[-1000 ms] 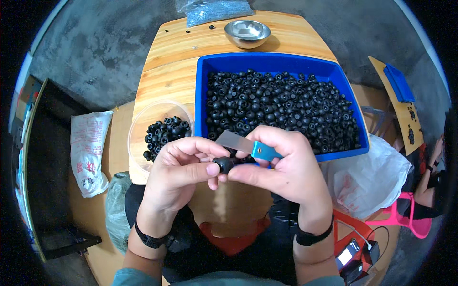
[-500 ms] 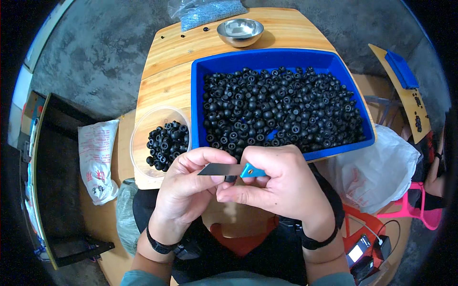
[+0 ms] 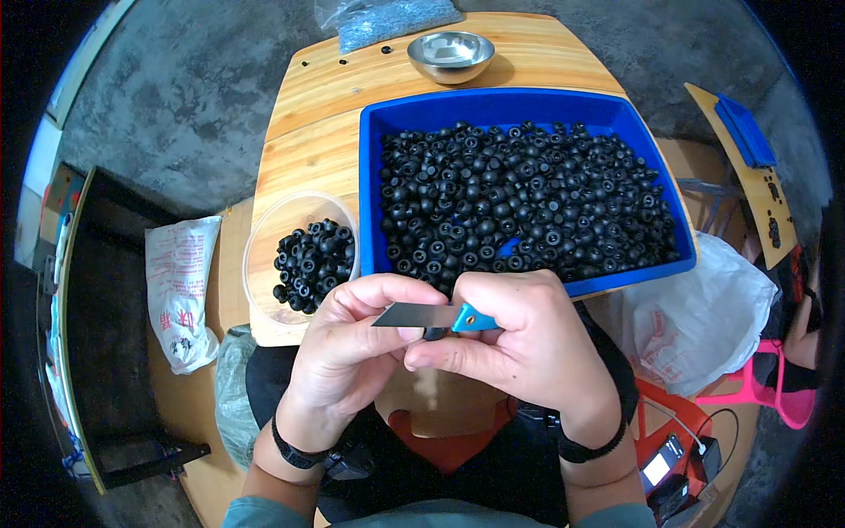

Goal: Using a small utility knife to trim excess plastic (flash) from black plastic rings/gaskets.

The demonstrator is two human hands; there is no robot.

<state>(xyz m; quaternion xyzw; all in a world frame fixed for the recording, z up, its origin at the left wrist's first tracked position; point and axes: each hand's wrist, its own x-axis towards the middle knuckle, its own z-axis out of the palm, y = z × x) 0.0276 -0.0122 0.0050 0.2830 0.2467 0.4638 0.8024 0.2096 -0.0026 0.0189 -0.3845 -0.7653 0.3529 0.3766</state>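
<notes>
In my right hand [image 3: 528, 343] is a knife [image 3: 476, 319] with a blue handle, its flat steel blade pointing left across the fingers of my left hand [image 3: 356, 339]. Between my left thumb and fingertips I pinch a small black round part [image 3: 435, 333], mostly covered by the blade and fingers. Both hands meet just in front of a blue tray [image 3: 371, 176] heaped with black ball-shaped parts [image 3: 519, 198], many with a round hole. To the left, a clear round plastic tub [image 3: 249, 255] holds a smaller pile of similar black parts [image 3: 317, 260].
A steel bowl [image 3: 451, 55] and a bag of bluish pieces [image 3: 387, 26] lie at the wooden table's [image 3: 304, 167] far end, with 3 small black bits nearby. White sacks [image 3: 180, 290] flank the table. A phone [image 3: 662, 462] lies at lower right, and another person's arm [image 3: 803, 330] shows at far right.
The view has shifted slightly, so the tray and table appear a little further right. Both hands keep their hold, with the knife blade still over the black part.
</notes>
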